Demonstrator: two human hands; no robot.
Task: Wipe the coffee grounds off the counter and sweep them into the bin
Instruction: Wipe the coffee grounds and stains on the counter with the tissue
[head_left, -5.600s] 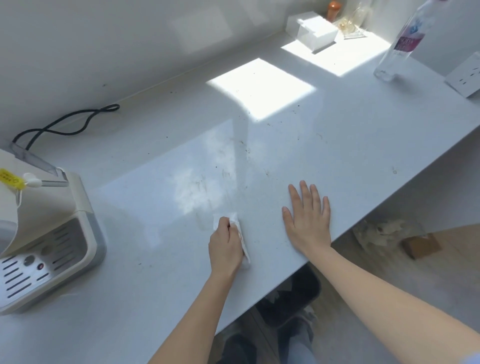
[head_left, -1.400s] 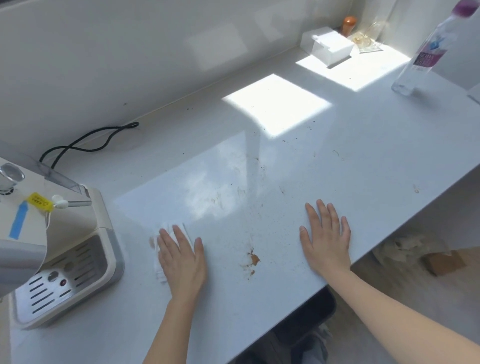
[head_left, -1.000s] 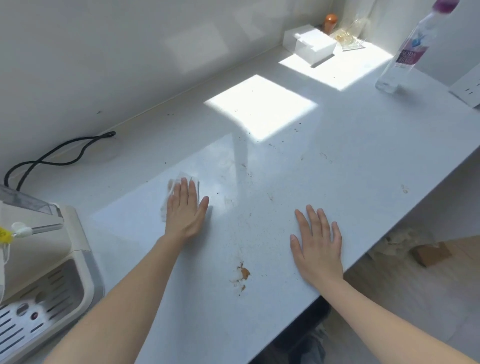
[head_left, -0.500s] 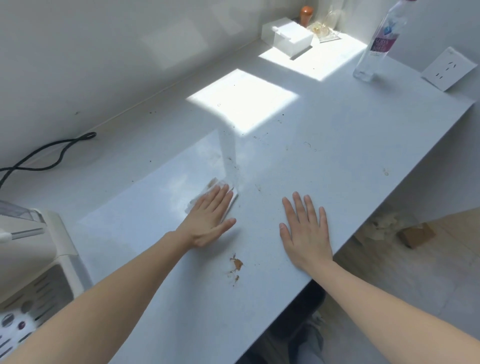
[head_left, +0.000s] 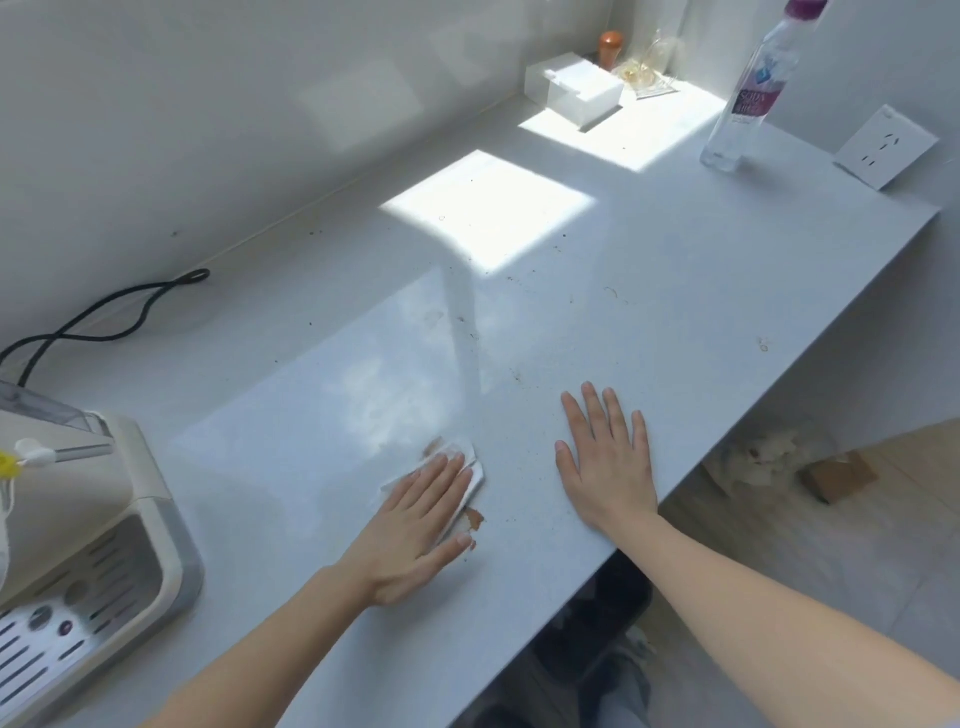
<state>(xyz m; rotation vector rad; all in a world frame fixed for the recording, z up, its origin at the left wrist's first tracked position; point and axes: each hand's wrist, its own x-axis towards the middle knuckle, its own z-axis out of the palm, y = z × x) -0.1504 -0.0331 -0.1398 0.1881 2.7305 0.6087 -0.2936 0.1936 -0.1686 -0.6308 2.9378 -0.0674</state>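
The left hand (head_left: 423, 517) has slid the white wipe (head_left: 460, 457) back toward the front edge and now sits at the brown coffee smear (head_left: 474, 517), which half a second ago lay clear of it. That hand presses flat on the wipe with fingers straight, gripping nothing; the smear peeks out just beside its thumb, and the wipe's far corner is stained brown. Dark specks of grounds (head_left: 519, 375) dot the table (head_left: 701, 270) beyond the hands. The right hand (head_left: 608, 470) lies flat and relaxed on the table near its front edge, apart from the wipe. A coffee machine (head_left: 104, 551) stands at the left with a black cable (head_left: 104, 317) behind it; a clear bottle (head_left: 748, 93) and a white box (head_left: 574, 91) stand at the far end.
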